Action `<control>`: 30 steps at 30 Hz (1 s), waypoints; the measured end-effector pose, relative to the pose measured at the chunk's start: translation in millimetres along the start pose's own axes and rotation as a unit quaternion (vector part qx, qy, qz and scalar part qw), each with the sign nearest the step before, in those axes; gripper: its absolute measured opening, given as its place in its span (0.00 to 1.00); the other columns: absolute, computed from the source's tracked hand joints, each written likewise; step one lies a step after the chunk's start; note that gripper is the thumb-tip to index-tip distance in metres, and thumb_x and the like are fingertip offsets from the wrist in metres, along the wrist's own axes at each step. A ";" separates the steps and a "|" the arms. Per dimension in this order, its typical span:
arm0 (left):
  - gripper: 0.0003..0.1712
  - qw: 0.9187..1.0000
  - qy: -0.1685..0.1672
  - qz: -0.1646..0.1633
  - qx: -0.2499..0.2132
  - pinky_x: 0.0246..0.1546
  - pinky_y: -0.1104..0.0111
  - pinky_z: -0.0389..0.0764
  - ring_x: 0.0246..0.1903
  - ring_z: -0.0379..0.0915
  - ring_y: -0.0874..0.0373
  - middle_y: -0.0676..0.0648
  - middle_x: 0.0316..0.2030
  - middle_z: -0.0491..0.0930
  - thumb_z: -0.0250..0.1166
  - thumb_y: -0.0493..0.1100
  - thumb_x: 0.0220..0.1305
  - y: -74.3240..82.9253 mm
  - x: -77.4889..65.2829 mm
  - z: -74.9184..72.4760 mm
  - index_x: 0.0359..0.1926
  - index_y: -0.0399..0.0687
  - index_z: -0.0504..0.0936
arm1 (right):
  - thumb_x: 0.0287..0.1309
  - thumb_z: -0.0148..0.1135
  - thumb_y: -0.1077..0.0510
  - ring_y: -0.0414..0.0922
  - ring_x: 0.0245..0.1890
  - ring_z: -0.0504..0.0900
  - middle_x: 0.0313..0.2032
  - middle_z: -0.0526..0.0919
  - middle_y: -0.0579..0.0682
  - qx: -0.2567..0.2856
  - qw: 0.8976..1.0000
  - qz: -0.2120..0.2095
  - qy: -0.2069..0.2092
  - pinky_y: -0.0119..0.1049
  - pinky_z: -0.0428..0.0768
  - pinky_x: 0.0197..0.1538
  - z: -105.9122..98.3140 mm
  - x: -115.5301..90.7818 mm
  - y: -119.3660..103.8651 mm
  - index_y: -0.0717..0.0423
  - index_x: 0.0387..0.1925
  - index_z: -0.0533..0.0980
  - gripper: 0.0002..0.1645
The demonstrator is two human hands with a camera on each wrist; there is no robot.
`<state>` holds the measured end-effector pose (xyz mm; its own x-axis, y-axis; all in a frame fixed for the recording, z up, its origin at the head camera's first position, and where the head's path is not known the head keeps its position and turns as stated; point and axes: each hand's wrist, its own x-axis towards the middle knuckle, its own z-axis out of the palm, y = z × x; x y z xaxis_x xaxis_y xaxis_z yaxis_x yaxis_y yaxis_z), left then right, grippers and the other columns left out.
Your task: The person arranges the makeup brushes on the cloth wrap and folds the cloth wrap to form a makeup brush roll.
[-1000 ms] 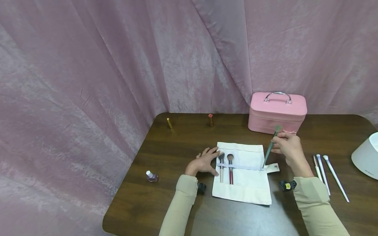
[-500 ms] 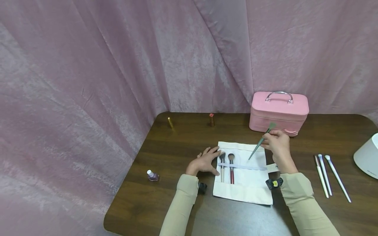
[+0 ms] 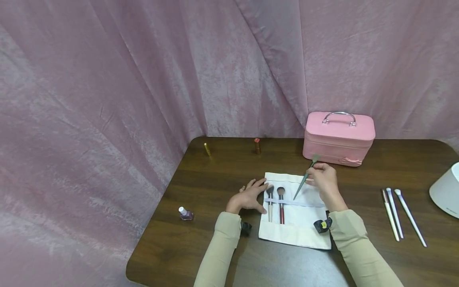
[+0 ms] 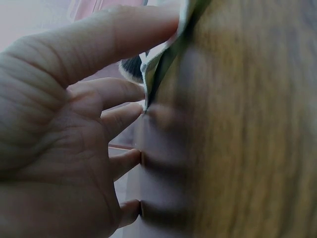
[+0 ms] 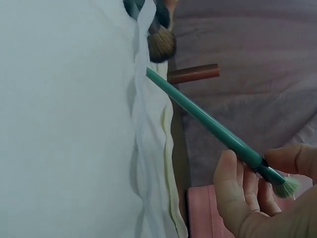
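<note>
A white cloth brush roll [image 3: 305, 231] lies spread on the table, with an elastic band [image 3: 308, 204] across it. Two makeup brushes sit under the band: a dark fan-headed brush [image 3: 270, 191] and a red-handled brush [image 3: 281, 211]. My right hand [image 3: 324, 181] pinches a green makeup brush [image 5: 208, 121] near its bristles, tilted, its handle tip right at the band. My left hand [image 3: 247, 198] rests with spread fingers on the roll's left edge; in the left wrist view its thumb [image 4: 109, 39] lies on the cloth and the other fingertips touch the table.
A pink case [image 3: 338, 137] stands at the back right. Several white-handled brushes, one of them a slim brush [image 3: 410, 217], lie to the right near a white rounded object [image 3: 446, 191]. A lipstick [image 3: 257, 146], a gold tube [image 3: 207, 149] and a nail polish bottle [image 3: 185, 214] stand farther left.
My right hand has moved left over the roll with the green brush, bringing its handle tip from the band's right end towards the red-handled brush. The left hand has stayed in place.
</note>
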<state>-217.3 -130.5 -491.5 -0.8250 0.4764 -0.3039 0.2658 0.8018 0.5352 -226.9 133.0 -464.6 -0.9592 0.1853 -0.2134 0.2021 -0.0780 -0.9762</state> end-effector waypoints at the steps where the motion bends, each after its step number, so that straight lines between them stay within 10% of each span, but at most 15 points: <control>1: 0.55 1.000 0.000 -0.001 0.000 0.71 0.40 0.43 0.78 0.34 0.47 0.53 0.80 0.46 0.80 0.43 0.54 -0.2 0.0 0.1 0.78 0.51 0.60 | 0.67 0.53 0.68 0.35 0.27 0.82 0.32 0.78 0.48 -0.004 1.000 0.001 -0.005 0.33 0.85 0.37 0.6 0.7 1.5 0.70 0.52 0.67 0.14; 30: 0.55 1.000 -0.002 -0.004 0.013 0.72 0.41 0.43 0.78 0.33 0.48 0.55 0.80 0.44 0.79 0.45 0.55 -1.5 1.9 1.0 0.79 0.55 0.59 | 0.76 0.49 0.60 0.41 0.25 0.78 0.29 0.74 0.52 -0.108 0.988 0.002 -0.109 0.35 0.84 0.32 14.4 0.8 16.3 0.75 0.51 0.69 0.17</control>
<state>-218.7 -130.4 -493.7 -0.8250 0.4710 -0.3122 0.2714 0.8148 0.5122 -227.3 117.7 -480.1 -0.9732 -0.0314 -0.2276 0.2214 0.1368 -0.9655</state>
